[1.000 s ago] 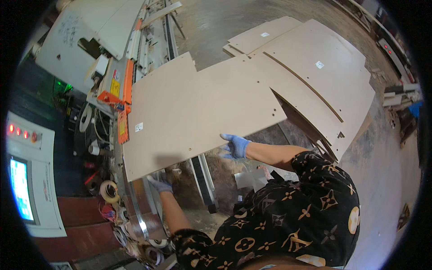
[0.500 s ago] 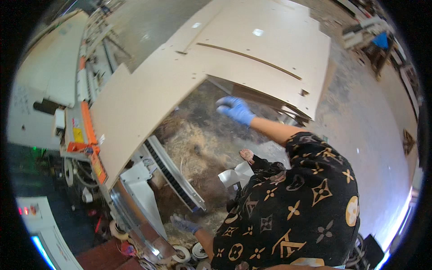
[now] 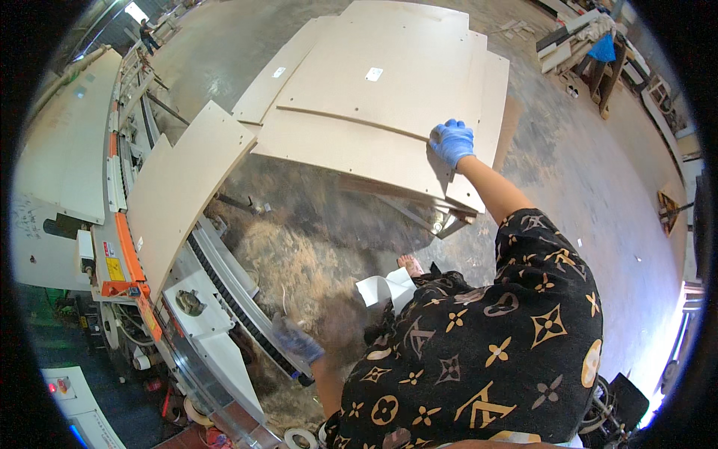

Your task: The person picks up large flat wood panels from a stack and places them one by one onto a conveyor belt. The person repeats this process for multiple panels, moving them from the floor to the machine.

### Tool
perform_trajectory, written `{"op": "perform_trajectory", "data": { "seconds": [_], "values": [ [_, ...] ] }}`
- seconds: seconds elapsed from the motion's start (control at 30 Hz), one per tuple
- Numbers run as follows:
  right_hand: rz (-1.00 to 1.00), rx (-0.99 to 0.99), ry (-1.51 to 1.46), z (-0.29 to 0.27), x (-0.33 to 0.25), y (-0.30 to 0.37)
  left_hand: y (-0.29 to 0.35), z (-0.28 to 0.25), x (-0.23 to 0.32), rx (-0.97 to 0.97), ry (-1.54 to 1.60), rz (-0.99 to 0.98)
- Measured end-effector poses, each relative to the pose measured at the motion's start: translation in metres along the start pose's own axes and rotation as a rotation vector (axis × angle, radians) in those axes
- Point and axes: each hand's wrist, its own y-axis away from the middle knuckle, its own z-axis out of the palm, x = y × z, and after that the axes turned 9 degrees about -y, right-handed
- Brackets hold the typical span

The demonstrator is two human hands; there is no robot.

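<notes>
My right hand [image 3: 452,143], in a blue glove, is on the stack of pale flat boards. Its fingers are bent over the near edge of the upper board [image 3: 374,71], toward the right side. Lower boards of the stack [image 3: 351,153] stick out beneath it. My left hand [image 3: 298,340], in a greyish-blue glove, is low and smeared by motion beside the machine's dark-slotted rail [image 3: 243,314]; its fingers cannot be made out. Another pale board [image 3: 187,187] lies on the machine at the left, with its far corner close to the stack.
The machine's orange-edged beam [image 3: 129,247] runs along the left. A metal stand [image 3: 441,222] carries the stack. White sheet material [image 3: 387,289] is near my bare foot [image 3: 409,264]. Tape rolls [image 3: 299,438] lie at the bottom. A person [image 3: 148,36] stands far off; scrap boards [image 3: 580,49] are piled far right.
My right hand has moved from over the gap between machine and stack onto the stack's upper board. My left hand has risen slightly. The view has shifted, showing more of the stack and floor.
</notes>
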Motion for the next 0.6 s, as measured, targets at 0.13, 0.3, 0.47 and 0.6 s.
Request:
{"op": "perform_trajectory", "data": {
  "seconds": [0.13, 0.3, 0.47, 0.6],
  "values": [
    [0.084, -0.229, -0.227, -0.009, 0.005, -0.031, -0.005, 0.065, 0.024, -0.237, 0.085, 0.089],
    [-0.053, -0.656, -0.490, -0.012, -0.027, -0.003, 0.009, 0.174, 0.074, -0.649, 0.321, 0.009],
    [-0.529, -0.841, -0.773, -0.005, -0.061, 0.052, 0.043, 0.237, 0.104, -0.997, 0.694, -0.750],
    [-0.218, -0.109, -0.321, -0.022, 0.025, -0.008, 0.039, 0.238, 0.095, -0.793, 0.906, -0.891]
  ]
}}
